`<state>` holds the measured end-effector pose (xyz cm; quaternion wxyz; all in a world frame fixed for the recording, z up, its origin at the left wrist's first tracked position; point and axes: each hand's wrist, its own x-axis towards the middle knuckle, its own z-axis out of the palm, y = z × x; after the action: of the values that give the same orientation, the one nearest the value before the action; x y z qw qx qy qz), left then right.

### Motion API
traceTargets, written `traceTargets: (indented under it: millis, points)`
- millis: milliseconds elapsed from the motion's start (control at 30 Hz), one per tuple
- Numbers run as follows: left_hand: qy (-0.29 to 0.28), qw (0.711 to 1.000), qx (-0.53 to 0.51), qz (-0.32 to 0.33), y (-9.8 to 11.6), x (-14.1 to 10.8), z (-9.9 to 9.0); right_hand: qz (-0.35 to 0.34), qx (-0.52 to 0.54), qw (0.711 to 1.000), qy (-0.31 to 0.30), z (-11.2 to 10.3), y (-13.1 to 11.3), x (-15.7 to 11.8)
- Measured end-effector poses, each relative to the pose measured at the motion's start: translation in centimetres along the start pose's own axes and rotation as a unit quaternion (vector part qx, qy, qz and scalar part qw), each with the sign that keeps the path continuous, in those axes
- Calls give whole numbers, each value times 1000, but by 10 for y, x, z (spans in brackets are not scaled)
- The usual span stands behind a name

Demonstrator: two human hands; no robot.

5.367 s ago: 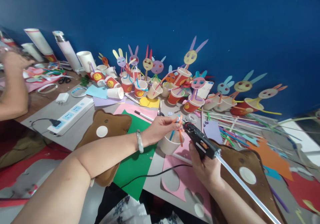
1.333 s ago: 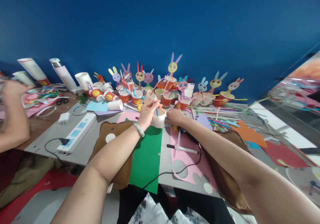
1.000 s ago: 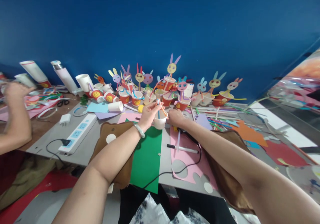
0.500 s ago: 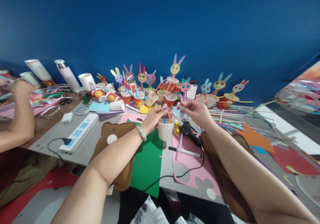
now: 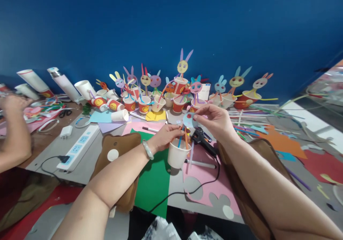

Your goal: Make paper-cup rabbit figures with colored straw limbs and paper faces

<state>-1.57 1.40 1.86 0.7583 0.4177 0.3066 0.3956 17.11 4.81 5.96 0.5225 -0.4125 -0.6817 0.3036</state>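
Observation:
My left hand (image 5: 168,137) pinches the upper ends of blue and orange pipe cleaners (image 5: 187,140) that rise from a white paper cup (image 5: 177,158). The cup hangs just over the table, tilted a little. Between the fingertips of my right hand (image 5: 216,121) is a light blue paper face (image 5: 188,120) with reddish eyes. Its lower edge is close to the pipe cleaner tops; whether they touch, I cannot tell. A black glue gun (image 5: 205,142) lies just under my right hand.
Several rabbit-headed cups (image 5: 180,104) line the blue wall. Green paper (image 5: 151,191), cut pink paper (image 5: 211,182) and a marker (image 5: 205,164) lie in front. The glue gun's cable crosses the papers. A power strip (image 5: 80,147) and another person's arm (image 5: 16,132) are at left.
The cup with its pipe cleaners has come nearer to me and off its earlier spot. My right hand has brought the blue paper face in over the pipe cleaner tops.

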Motion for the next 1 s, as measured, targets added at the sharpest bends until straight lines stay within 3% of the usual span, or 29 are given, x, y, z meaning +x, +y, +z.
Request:
traceTargets:
  millis: [500,1000]
  points:
    - [-24,1000,2,-7,-5,0,-2,-49,-112,992,-26,0,-20,-9]
    - [7,1000,17,-3,-4,0,4,-62,-93,993,-46,5,-13,-9]
